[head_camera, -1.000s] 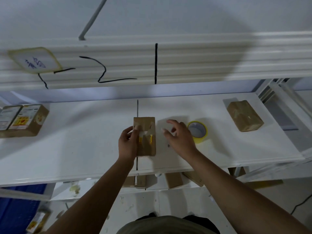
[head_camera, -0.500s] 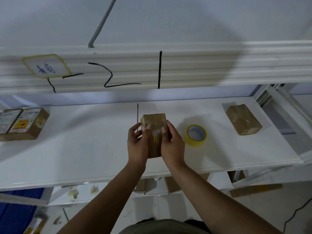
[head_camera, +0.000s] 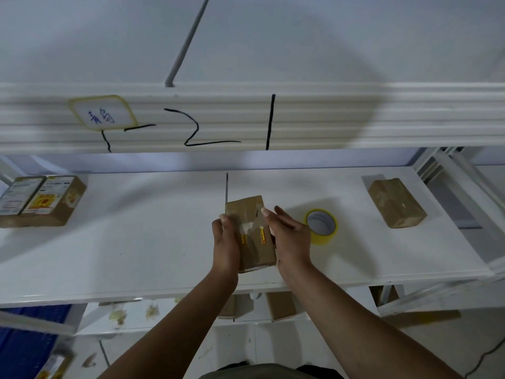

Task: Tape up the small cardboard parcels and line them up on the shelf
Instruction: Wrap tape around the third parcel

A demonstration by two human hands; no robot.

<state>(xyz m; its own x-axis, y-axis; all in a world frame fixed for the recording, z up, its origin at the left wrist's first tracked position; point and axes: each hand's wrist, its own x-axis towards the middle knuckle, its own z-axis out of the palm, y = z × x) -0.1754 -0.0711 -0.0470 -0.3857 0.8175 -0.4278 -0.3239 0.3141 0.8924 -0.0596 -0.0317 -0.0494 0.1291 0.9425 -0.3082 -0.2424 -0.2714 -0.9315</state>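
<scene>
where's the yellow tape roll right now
The yellow tape roll lies flat on the white shelf, just right of the right hand, between the held parcel and the parcel at far right.

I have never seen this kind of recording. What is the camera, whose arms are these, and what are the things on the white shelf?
There is no machine here. A person wears one wide-angle camera on the head, so you look forward and down along their own two bare arms.

The left hand and right hand hold a small cardboard parcel between them, one hand on each long side, over the white shelf. The parcel has clear tape and small yellow marks on top.

Just right of the hands lies a roll of yellow tape, flat on the shelf. Further right lies another brown parcel. At the far left edge sits a box with printed labels.

Above is another shelf's front edge with black pen marks and a handwritten label.
</scene>
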